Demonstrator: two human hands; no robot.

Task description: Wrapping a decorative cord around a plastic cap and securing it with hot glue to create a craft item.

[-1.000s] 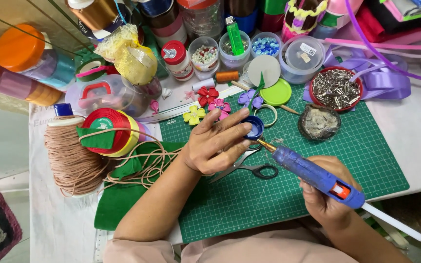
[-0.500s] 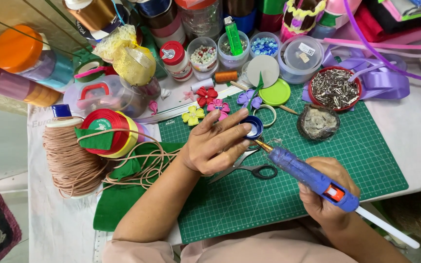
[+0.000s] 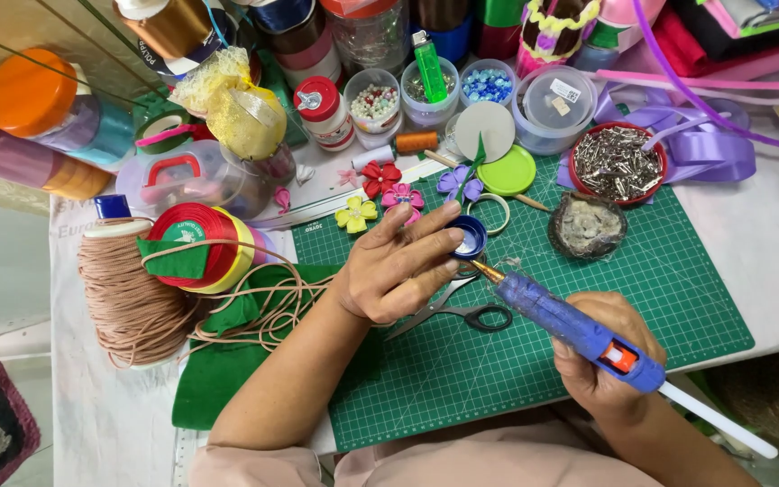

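The green cutting mat covers the near middle of the counter, its near edge running along the counter's front edge, and most of its right half lies bare, giving open room between the hands and the right edge. The far edge is crowded with jars, beads and ribbon rolls, and the left side is taken by a spool of tan cord and a red ribbon roll on green felt. The left hand rests near the mat's far left corner, fingers bent and pinching a small blue cap against the mat. The right hand is closed in a fist around a blue glue gun near the counter's front edge. The gun's long axis runs on a diagonal, from the white glue stick at the near right up to the brass nozzle at the far left, and the nozzle points at the cap, just beside it. Scissors lie on the mat under the left hand, handles toward the gun. Small fabric flowers lie just beyond the fingers.
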